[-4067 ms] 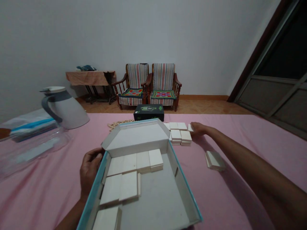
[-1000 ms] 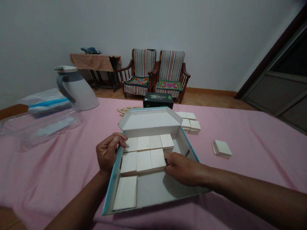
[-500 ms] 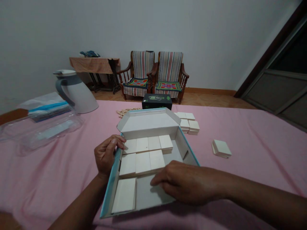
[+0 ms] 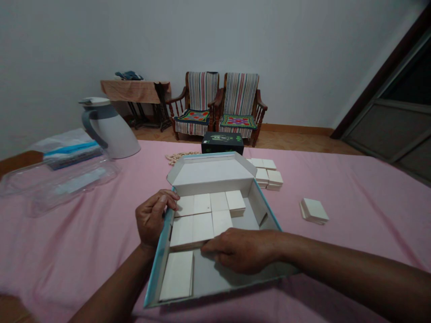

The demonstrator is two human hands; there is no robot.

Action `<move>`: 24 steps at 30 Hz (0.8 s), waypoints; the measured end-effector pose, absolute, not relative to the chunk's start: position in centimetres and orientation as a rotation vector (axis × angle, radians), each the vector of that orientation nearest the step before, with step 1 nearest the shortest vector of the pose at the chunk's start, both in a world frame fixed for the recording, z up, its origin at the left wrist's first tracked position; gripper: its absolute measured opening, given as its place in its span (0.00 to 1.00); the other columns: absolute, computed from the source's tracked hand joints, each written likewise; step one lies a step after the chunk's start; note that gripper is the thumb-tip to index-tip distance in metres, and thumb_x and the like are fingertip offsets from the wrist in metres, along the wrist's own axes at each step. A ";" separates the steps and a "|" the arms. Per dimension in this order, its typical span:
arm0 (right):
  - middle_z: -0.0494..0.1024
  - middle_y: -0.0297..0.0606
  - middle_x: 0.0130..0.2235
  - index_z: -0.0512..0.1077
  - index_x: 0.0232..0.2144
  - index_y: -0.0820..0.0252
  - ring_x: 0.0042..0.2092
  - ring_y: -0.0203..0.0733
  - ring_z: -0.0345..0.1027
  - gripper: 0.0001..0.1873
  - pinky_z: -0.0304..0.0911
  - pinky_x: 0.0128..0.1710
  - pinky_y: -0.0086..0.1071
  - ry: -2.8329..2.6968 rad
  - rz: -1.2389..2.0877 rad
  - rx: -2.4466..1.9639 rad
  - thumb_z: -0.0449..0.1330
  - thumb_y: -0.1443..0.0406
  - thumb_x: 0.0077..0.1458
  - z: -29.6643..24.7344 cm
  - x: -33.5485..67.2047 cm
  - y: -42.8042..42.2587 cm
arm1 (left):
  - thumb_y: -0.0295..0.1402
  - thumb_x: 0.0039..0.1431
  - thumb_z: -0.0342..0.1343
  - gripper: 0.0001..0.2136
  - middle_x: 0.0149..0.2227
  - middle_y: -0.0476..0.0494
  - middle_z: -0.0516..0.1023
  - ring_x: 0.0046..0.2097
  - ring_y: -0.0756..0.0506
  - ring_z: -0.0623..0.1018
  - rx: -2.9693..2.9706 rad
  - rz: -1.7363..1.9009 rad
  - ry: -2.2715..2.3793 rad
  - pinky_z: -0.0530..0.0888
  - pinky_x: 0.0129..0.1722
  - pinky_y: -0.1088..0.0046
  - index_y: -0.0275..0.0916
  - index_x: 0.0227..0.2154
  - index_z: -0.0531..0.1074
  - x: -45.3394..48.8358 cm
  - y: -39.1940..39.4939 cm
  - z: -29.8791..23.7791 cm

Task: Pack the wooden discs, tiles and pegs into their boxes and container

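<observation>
An open cardboard box [image 4: 158, 264] with a blue outside and white inside lies on the pink cloth. Rows of pale square wooden tiles [image 4: 202, 214] lie in it, with one more stack [image 4: 177, 275] near its front left corner. My left hand [image 4: 153, 217] is shut on the box's left wall, thumb over the rim. My right hand [image 4: 237, 249] rests inside the box, palm down, its fingertips pressed against the near edge of the middle row of tiles. I cannot see anything held in it.
More tile stacks [image 4: 267, 172] sit behind the box on the right, and a small stack [image 4: 314, 211] lies further right. A black box [image 4: 222, 142], a white jug [image 4: 107, 128], a clear plastic bag [image 4: 63, 177] and scattered small pieces [image 4: 178, 156] are on the table. Two striped chairs [image 4: 220, 107] stand behind.
My right hand brought tiles from the far stacks into the box, then slid left along the front of the middle row. The left hand has kept its hold on the box wall.
</observation>
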State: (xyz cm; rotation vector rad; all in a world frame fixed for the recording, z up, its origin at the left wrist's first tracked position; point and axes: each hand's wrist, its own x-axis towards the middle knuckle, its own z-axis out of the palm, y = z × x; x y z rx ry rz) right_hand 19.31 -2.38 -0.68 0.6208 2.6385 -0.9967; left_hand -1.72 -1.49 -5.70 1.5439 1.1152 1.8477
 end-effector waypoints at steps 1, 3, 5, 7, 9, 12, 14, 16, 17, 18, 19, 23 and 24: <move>0.76 0.46 0.39 0.70 0.41 0.66 0.38 0.40 0.69 0.15 0.62 0.37 0.31 2.640 -1.014 0.625 0.49 0.72 0.53 -0.6 19.4 -2.4 | 0.30 0.57 0.48 0.15 0.20 0.46 0.69 0.33 0.45 0.72 1.547 1.848 1.117 0.66 0.38 0.68 0.37 0.16 0.68 -1.8 -1.5 -5.7; 0.77 0.46 0.41 0.71 0.44 0.66 0.40 0.40 0.70 0.16 0.63 0.39 0.31 2.657 -1.079 0.632 0.50 0.72 0.53 -0.1 19.9 -2.6 | 0.30 0.57 0.48 0.15 0.21 0.46 0.70 0.33 0.45 0.72 1.554 1.839 1.123 0.66 0.38 0.68 0.37 0.16 0.68 -1.9 -1.4 -5.7; 0.77 0.45 0.43 0.70 0.47 0.66 0.41 0.40 0.70 0.18 0.63 0.41 0.31 2.687 -1.201 0.650 0.51 0.71 0.54 0.9 20.8 -2.6 | 0.30 0.57 0.48 0.15 0.21 0.46 0.70 0.34 0.45 0.72 1.560 1.824 1.130 0.66 0.38 0.68 0.37 0.16 0.69 -2.0 -1.5 -5.7; 0.76 0.44 0.44 0.70 0.48 0.65 0.43 0.38 0.70 0.18 0.63 0.43 0.30 2.740 -1.362 0.698 0.52 0.70 0.55 2.1 22.2 -2.4 | 0.31 0.57 0.49 0.14 0.22 0.46 0.70 0.34 0.45 0.72 1.561 1.808 1.139 0.66 0.38 0.68 0.37 0.17 0.69 -2.1 -1.6 -5.6; 0.77 0.43 0.44 0.71 0.47 0.65 0.44 0.37 0.70 0.17 0.63 0.44 0.30 2.801 -1.522 0.783 0.52 0.69 0.56 3.3 24.2 -1.7 | 0.31 0.57 0.49 0.14 0.22 0.46 0.71 0.34 0.45 0.72 1.555 1.803 1.143 0.66 0.38 0.69 0.37 0.17 0.69 -2.2 -1.7 -5.5; 0.77 0.41 0.40 0.71 0.43 0.65 0.42 0.37 0.70 0.14 0.65 0.42 0.31 2.890 -1.650 1.092 0.53 0.65 0.57 4.1 28.2 0.8 | 0.31 0.56 0.50 0.13 0.23 0.46 0.71 0.35 0.45 0.72 1.550 1.799 1.165 0.66 0.38 0.69 0.37 0.17 0.68 -2.3 -1.6 -5.5; 0.77 0.40 0.37 0.71 0.40 0.64 0.40 0.38 0.70 0.12 0.66 0.40 0.32 2.961 -1.470 1.440 0.54 0.64 0.55 3.6 31.4 3.3 | 0.31 0.56 0.51 0.13 0.23 0.47 0.71 0.35 0.44 0.72 1.549 1.801 1.179 0.66 0.39 0.68 0.37 0.17 0.68 -2.4 -1.5 -5.5; 0.76 0.42 0.38 0.71 0.38 0.64 0.39 0.40 0.70 0.11 0.66 0.40 0.34 2.957 -1.084 1.799 0.57 0.64 0.52 2.5 34.5 6.0 | 0.32 0.55 0.52 0.12 0.23 0.47 0.71 0.35 0.44 0.72 1.542 1.803 1.181 0.66 0.39 0.68 0.38 0.17 0.69 -2.5 -1.4 -5.7; 0.76 0.43 0.40 0.71 0.39 0.64 0.41 0.41 0.70 0.12 0.66 0.40 0.35 2.904 -0.936 1.924 0.58 0.65 0.50 1.7 35.9 7.3 | 0.32 0.55 0.52 0.12 0.23 0.47 0.71 0.35 0.44 0.72 1.536 1.807 1.180 0.66 0.40 0.67 0.38 0.17 0.69 -2.5 -1.3 -5.8; 0.75 0.45 0.41 0.70 0.39 0.65 0.42 0.43 0.70 0.15 0.65 0.42 0.35 2.826 -0.820 2.024 0.60 0.66 0.47 0.9 37.1 8.4 | 0.33 0.55 0.52 0.12 0.23 0.47 0.71 0.35 0.44 0.72 1.533 1.805 1.184 0.67 0.40 0.67 0.38 0.17 0.69 -2.6 -1.2 -5.9; 0.74 0.47 0.43 0.70 0.41 0.65 0.44 0.44 0.69 0.18 0.65 0.43 0.36 2.739 -0.742 2.082 0.62 0.67 0.44 0.0 38.2 9.4 | 0.33 0.55 0.52 0.12 0.23 0.47 0.71 0.35 0.44 0.71 1.526 1.805 1.192 0.67 0.40 0.67 0.39 0.17 0.69 -2.7 -1.1 -6.0; 0.70 0.49 0.50 0.66 0.46 0.64 0.51 0.47 0.65 0.29 0.62 0.49 0.37 2.529 -0.804 2.178 0.65 0.67 0.38 -3.2 40.2 11.7 | 0.36 0.55 0.53 0.13 0.24 0.47 0.71 0.36 0.43 0.71 1.508 1.772 1.220 0.67 0.41 0.67 0.40 0.17 0.69 -3.0 -1.1 -6.3; 0.70 0.48 0.51 0.66 0.47 0.63 0.52 0.47 0.64 0.30 0.62 0.49 0.37 2.512 -0.895 2.167 0.65 0.67 0.38 -3.8 40.3 11.9 | 0.36 0.55 0.53 0.13 0.24 0.47 0.71 0.36 0.43 0.71 1.497 1.770 1.224 0.67 0.41 0.67 0.40 0.17 0.69 -3.0 -1.1 -6.3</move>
